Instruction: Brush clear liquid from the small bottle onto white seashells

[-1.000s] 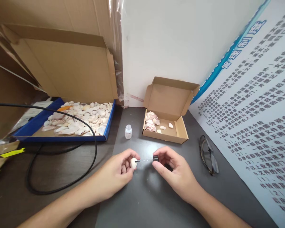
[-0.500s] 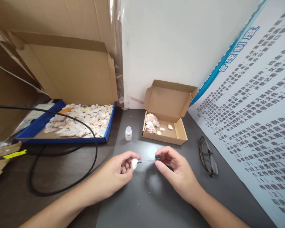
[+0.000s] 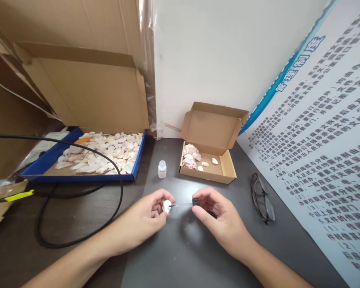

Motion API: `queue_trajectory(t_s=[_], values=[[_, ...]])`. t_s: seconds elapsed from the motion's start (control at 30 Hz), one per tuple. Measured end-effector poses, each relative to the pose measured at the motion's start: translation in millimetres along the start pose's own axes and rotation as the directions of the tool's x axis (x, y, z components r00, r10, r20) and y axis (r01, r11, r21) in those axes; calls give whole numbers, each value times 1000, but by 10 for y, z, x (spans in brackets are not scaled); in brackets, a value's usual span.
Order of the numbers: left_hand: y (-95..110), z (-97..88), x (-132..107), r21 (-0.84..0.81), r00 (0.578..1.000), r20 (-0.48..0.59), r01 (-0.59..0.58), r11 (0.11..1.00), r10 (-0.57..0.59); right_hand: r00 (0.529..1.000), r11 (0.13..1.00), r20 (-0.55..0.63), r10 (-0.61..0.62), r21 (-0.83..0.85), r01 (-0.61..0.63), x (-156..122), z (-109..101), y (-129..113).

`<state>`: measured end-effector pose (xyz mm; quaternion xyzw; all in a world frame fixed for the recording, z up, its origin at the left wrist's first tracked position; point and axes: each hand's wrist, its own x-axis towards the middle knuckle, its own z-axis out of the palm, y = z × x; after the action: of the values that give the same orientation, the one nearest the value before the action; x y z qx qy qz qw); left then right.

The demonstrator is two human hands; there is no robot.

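My left hand (image 3: 147, 218) pinches a small white shell (image 3: 167, 206) between thumb and fingers, just above the dark tabletop (image 3: 183, 256). My right hand (image 3: 219, 218) holds a thin brush applicator (image 3: 184, 204) by its black cap, and the brush tip touches the shell. A small open white bottle (image 3: 162, 169) stands on the table behind my hands.
A blue tray (image 3: 48, 158) with several pale shells lies at the left under an open cardboard box. A small cardboard box (image 3: 229, 168) with a few shells sits at the back. Glasses (image 3: 261, 196) lie at the right beside a printed poster (image 3: 318, 140). A black cable (image 3: 118, 188) loops left.
Both hands have shifted slightly to the left, with the brush tip staying on the shell. The view has tilted a little.
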<state>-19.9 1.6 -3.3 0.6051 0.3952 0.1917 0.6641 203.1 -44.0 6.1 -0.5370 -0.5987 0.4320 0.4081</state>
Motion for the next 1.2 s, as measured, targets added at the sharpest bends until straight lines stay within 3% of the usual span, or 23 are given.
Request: queue_trajectory(t_s=[0.33,1.07,1.2], values=[[87,17,-7,-22,1000,6,14,1000,-14,1000,1000,-9,9,23,-9,-5,4,0],[38,33,-1,-1,1000,17,16,1000,-16,1000,998,8,-26,-59,26,-14,-3,-49],[58,30,1,8,999,24,29,1000,-29,999,997,-34,-39,-70,37,3,-10,-52]])
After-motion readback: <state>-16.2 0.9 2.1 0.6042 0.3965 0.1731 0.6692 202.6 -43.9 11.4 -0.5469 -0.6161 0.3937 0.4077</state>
